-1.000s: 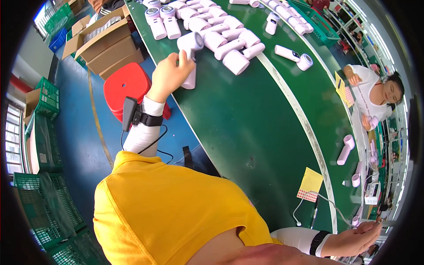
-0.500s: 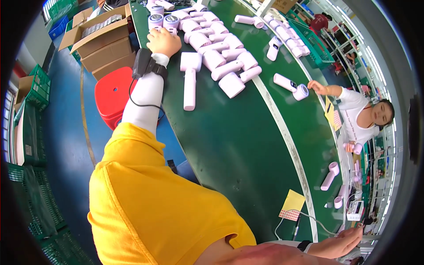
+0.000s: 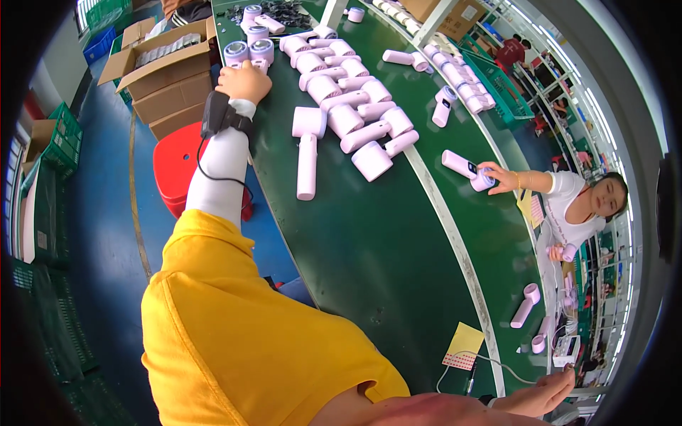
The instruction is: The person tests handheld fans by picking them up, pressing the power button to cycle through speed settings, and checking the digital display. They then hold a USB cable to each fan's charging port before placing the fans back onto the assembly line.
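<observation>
My left hand (image 3: 245, 82) is stretched to the far end of the green table (image 3: 355, 263), its fingers curled over two pale lilac handheld fans. Their round heads, one of them a fan (image 3: 236, 52), point up just beyond the fingers. Closer to me lies a lone fan (image 3: 307, 153), handle toward me. Beside it a long heap of similar fans (image 3: 344, 119) runs away from me. At the lower right my right hand (image 3: 545, 394) is closed, fingertips pinched near a white box (image 3: 566, 350); what they hold is too small to make out.
Across the table a co-worker's hand (image 3: 503, 177) touches a fan (image 3: 469, 169). A yellow paper (image 3: 465, 339) with red dots, a pen and a grey cable lie near my right arm. Left of the table stand a red stool (image 3: 177, 167) and open cardboard boxes (image 3: 167, 67).
The whole view has shifted slightly, so the fans sit lower in it. The co-worker's hand has reached forward onto the fan. My left hand stays at the same two fans.
</observation>
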`<state>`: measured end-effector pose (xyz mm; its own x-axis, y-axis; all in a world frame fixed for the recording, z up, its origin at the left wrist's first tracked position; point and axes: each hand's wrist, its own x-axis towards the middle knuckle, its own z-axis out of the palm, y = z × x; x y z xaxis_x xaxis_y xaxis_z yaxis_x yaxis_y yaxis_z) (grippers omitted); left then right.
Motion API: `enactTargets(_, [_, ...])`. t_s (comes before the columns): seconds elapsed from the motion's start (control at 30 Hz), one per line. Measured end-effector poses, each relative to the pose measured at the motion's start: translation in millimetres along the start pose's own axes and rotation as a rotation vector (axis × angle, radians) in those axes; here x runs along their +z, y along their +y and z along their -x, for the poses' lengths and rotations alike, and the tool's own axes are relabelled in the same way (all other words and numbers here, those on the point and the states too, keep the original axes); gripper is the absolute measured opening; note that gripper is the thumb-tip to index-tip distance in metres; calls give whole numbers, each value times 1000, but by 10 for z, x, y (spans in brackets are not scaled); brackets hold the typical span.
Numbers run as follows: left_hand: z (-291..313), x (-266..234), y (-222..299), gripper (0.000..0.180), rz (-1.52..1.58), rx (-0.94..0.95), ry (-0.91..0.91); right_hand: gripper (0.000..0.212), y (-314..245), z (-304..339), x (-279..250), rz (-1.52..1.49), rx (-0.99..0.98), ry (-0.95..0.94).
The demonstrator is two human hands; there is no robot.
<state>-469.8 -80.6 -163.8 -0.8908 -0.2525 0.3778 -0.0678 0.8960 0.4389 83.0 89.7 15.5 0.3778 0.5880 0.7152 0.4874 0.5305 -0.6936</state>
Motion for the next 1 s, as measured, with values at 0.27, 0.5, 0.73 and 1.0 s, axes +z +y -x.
enactTargets(0.27, [-502, 316, 61, 39, 3, -53, 35, 24, 271, -21, -12, 84, -36, -135])
enactTargets(0.5, [-928, 742, 110, 42, 26, -53, 109, 25, 451, -87, 77, 170, -116, -159])
enactTargets(0.73, [-1241, 1098, 222, 43, 38, -94, 243, 26, 557, -139, 261, 192, -186, -184])
enactTargets(1.0, [-1172, 938, 435, 41, 59, -69, 334, 28, 739, -328, 242, 190, -133, -183])
